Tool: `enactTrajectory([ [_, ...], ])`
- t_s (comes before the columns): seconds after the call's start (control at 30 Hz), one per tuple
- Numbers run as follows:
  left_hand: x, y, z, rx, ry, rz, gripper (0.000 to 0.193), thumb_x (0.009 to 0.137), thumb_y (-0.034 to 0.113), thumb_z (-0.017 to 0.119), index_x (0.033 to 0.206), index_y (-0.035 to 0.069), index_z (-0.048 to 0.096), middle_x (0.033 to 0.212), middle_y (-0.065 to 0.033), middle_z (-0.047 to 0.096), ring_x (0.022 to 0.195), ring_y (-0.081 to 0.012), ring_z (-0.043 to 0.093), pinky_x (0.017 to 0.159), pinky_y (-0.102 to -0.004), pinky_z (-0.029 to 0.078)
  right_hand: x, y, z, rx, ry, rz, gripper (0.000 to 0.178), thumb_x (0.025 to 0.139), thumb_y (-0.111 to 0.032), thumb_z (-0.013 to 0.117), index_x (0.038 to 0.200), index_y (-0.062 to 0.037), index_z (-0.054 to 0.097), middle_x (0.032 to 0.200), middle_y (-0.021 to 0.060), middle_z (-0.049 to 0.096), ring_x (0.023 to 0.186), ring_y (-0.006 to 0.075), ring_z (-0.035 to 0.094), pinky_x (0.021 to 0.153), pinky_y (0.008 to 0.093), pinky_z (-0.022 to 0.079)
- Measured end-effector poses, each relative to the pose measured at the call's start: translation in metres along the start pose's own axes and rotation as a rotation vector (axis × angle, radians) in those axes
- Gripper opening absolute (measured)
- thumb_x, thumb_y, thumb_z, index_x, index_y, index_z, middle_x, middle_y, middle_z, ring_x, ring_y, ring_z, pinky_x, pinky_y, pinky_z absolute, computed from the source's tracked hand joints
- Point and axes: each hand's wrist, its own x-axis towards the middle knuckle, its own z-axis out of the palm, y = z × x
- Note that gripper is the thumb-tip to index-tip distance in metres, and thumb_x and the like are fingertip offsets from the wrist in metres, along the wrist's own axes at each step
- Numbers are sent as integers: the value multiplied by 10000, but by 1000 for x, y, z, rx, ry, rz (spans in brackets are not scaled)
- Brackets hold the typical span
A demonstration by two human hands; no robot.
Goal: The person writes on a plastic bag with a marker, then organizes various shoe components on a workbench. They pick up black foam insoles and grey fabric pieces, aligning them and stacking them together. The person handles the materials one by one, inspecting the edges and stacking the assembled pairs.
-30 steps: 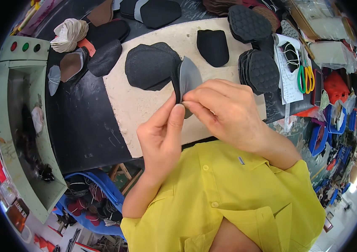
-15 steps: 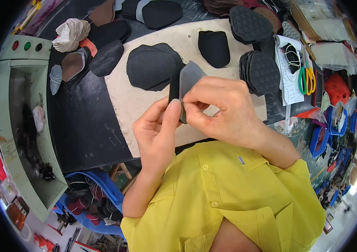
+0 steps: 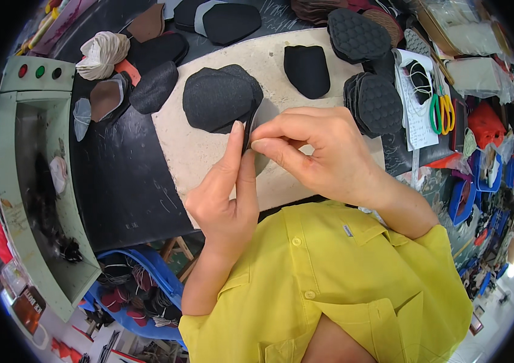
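My left hand (image 3: pixel 223 196) holds a thin black fabric piece (image 3: pixel 249 126), upright and almost edge-on, between thumb and fingers. With its thumb and forefinger, my right hand (image 3: pixel 335 151) pinches the right edge of the same piece, where a grey backing shows. Part of the piece is hidden behind my fingers. Just beyond it, a dark rounded stack of cut fabric pieces (image 3: pixel 216 97) lies on a pale board (image 3: pixel 175 151). Farther right on the board rests a smaller black cut piece (image 3: pixel 306 71).
Quilted black pieces are stacked at the right (image 3: pixel 373 104). Beside them lie a paper pad (image 3: pixel 417 130) and scissors with green and yellow handles (image 3: pixel 445 115). A pale green metal box (image 3: pixel 33 97) stands left; below it sits a blue basket (image 3: pixel 148 266) of bundled pieces.
The held piece has turned from showing its broad grey side to nearly edge-on. My right hand has shifted slightly left, and my left thumb now points more upward.
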Motion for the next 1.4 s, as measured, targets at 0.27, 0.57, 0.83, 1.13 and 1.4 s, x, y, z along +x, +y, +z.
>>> enactTrajectory([
  [0.27,-4,6,-2,-52,14,-5,355,876,-45,649,1231,-36,633,924,-90,734,717,-33,594,641,-162,449,4,-1,-5,554,-183,441,95,845,-38,646,855,51,679,716,34,653,673,58,596,603,222,486],
  [0.57,-4,-7,-5,-818,-42,-516,236,916,28,647,1130,-73,657,920,-51,687,811,-52,593,744,-185,461,0,-2,-1,386,-155,314,79,777,-58,644,761,18,660,653,24,609,609,66,541,551,231,426],
  [0.83,46,-24,-23,-1143,95,-348,153,963,24,565,1089,-32,631,1045,-87,687,935,-122,655,852,-249,509,-110,37,-141,-266,-280,462,115,709,-109,655,728,-4,613,639,71,551,550,185,545,524,292,431],
  [1.13,51,-115,16,-25,233,-332,233,919,77,649,1128,-26,647,991,-50,672,857,-126,634,774,-243,481,-44,15,-104,-508,-9,199,227,825,-243,719,799,-35,633,696,107,627,611,250,637,543,345,481],
  [1.4,45,-99,1,130,272,-14,189,838,9,687,1026,6,699,1056,-131,679,945,-239,650,830,-321,494,49,100,-18,-1012,-190,97,254,881,-253,670,892,0,644,731,138,670,619,237,654,561,344,510],
])
